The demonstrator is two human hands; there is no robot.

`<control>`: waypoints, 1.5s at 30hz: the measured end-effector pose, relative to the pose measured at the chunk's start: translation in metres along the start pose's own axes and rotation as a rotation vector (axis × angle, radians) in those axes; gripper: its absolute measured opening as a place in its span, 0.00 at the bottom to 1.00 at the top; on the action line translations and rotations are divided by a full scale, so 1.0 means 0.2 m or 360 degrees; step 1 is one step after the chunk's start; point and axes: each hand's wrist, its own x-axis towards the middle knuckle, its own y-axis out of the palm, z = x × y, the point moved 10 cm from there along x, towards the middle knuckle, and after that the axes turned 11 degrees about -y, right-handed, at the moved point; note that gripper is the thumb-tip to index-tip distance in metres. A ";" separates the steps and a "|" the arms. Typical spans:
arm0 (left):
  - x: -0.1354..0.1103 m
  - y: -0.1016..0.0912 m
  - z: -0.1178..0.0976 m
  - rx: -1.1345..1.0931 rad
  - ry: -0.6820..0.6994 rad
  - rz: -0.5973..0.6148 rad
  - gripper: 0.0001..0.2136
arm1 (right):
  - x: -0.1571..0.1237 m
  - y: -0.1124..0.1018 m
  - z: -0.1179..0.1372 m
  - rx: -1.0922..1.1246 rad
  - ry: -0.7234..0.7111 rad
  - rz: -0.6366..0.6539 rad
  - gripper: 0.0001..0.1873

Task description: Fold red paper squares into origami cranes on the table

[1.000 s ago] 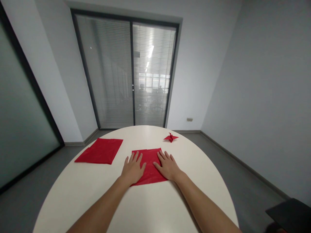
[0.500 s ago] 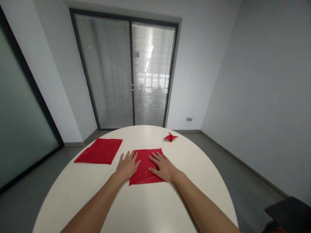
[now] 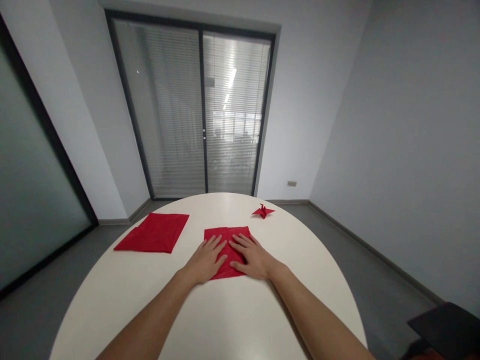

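Note:
A square sheet of red paper (image 3: 226, 233) lies flat on the white round table in front of me. My left hand (image 3: 207, 260) rests palm down over its left part, fingers spread and pointing away from me. On its right part lies my right hand (image 3: 252, 256), also flat with the fingers apart. A strip of red shows between the two hands, and the rest of the sheet's sides is covered by them. Neither hand grips anything.
More red paper (image 3: 153, 233) lies at the table's left. A folded red paper crane (image 3: 263, 211) stands near the far right edge of the white table (image 3: 221, 320). Beyond is a glazed partition with blinds (image 3: 165, 110). A dark object (image 3: 446, 327) is at lower right.
My left hand has slid right, further onto the sheet and closer to my right hand. The sheet has shifted slightly away from me. My right hand has barely moved.

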 end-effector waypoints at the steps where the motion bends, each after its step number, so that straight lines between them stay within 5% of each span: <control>1: 0.00 0.00 0.01 0.0004 -0.0022 -0.0001 0.28 | 0.00 0.01 0.01 0.0030 -0.0007 0.0020 0.42; 8: -0.03 -0.07 -0.05 -0.0051 0.0064 -0.0029 0.27 | -0.01 0.03 0.00 0.0085 0.0036 0.0075 0.44; 12: -0.07 -0.11 -0.10 -0.0167 0.0146 0.0138 0.32 | -0.01 0.02 -0.02 0.0077 0.0050 0.0078 0.43; 18: -0.08 -0.13 -0.05 -0.0264 0.0010 0.0334 0.37 | -0.03 0.00 -0.03 0.0117 0.0052 0.0073 0.44; 33: -0.08 -0.11 0.02 -0.0251 0.0016 0.0320 0.39 | -0.03 -0.01 -0.02 0.0169 -0.0029 0.0074 0.52; 45: -0.08 -0.20 -0.05 -0.0307 0.0127 0.0151 0.12 | -0.03 -0.03 -0.02 0.0197 -0.0041 0.0026 0.50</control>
